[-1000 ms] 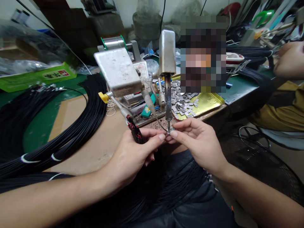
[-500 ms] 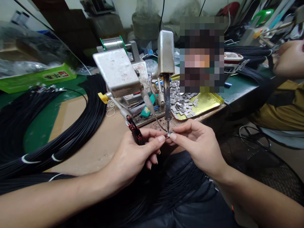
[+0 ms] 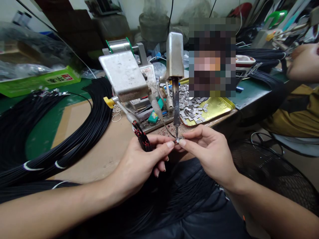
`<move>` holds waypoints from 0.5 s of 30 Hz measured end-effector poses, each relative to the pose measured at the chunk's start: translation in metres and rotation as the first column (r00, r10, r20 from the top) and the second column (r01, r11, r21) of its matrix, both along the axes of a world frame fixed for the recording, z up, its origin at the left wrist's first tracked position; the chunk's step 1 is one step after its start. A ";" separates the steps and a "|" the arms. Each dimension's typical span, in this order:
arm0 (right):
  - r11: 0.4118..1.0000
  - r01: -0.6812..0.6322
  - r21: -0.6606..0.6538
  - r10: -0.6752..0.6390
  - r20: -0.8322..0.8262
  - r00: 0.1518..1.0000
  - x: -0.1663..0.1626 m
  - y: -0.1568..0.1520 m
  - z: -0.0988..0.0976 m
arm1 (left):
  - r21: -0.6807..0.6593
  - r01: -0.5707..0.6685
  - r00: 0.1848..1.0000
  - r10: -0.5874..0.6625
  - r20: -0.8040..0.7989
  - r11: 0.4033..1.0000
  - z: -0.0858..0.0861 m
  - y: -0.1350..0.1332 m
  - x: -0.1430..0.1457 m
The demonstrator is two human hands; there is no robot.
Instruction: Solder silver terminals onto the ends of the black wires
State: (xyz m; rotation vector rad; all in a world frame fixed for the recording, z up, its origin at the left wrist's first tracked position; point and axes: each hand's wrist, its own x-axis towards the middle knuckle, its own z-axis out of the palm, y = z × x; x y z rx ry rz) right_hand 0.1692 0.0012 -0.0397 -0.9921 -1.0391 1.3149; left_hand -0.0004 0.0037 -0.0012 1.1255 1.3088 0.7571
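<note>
Silver metal shows at the fingertips: a small connector piece sits right under the tip of the upright soldering iron, with the thin feed tube ending just beside it. The right hand pinches this piece between thumb and forefinger. The left hand is closed around a fan of black cables with red inner ends, while its thumb and forefinger pinch what looks like one cable's end against the piece. Whether tip and metal touch, or the joint has set, is too small to tell.

By my judgement, one joint is in the making and plenty remains. The red ends fanned out above the left hand show no metal pieces, and many loose metal pieces lie in the gold tray beyond the iron. On the green worktop at the left, a cable coil has shiny bits at its ends, which suggests a finished batch. More black cables lie across the lap, their stage unclear.
</note>
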 end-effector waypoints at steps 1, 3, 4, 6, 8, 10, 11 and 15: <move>1.000 0.001 0.001 -0.001 -0.002 1.000 0.000 0.000 0.000 | 0.000 0.000 1.000 0.000 0.001 1.000 0.000 0.000 0.000; 1.000 0.002 0.000 -0.002 -0.006 1.000 0.000 0.000 0.000 | -0.001 0.000 1.000 0.000 -0.003 1.000 0.000 -0.001 0.000; 1.000 0.001 0.000 -0.001 -0.007 1.000 0.000 0.000 0.000 | -0.001 -0.002 1.000 0.002 -0.003 1.000 0.000 -0.001 0.000; 1.000 0.003 0.003 -0.003 -0.004 1.000 0.000 0.000 0.000 | -0.002 -0.005 1.000 0.005 0.001 1.000 0.000 -0.001 0.000; 1.000 0.007 0.009 -0.007 0.000 1.000 0.000 0.000 0.000 | -0.001 -0.008 1.000 0.008 0.004 1.000 -0.001 -0.001 0.000; 1.000 0.012 0.011 -0.012 0.011 1.000 -0.001 0.000 -0.001 | -0.001 -0.009 1.000 0.009 0.001 1.000 -0.001 0.000 0.000; 1.000 0.014 0.011 -0.014 0.020 1.000 -0.001 0.000 -0.001 | -0.001 -0.011 1.000 0.011 -0.003 1.000 -0.001 0.000 0.000; 1.000 0.015 0.007 -0.015 0.046 0.999 -0.001 0.000 -0.001 | 0.003 -0.011 1.000 0.012 -0.023 1.000 -0.001 0.000 0.000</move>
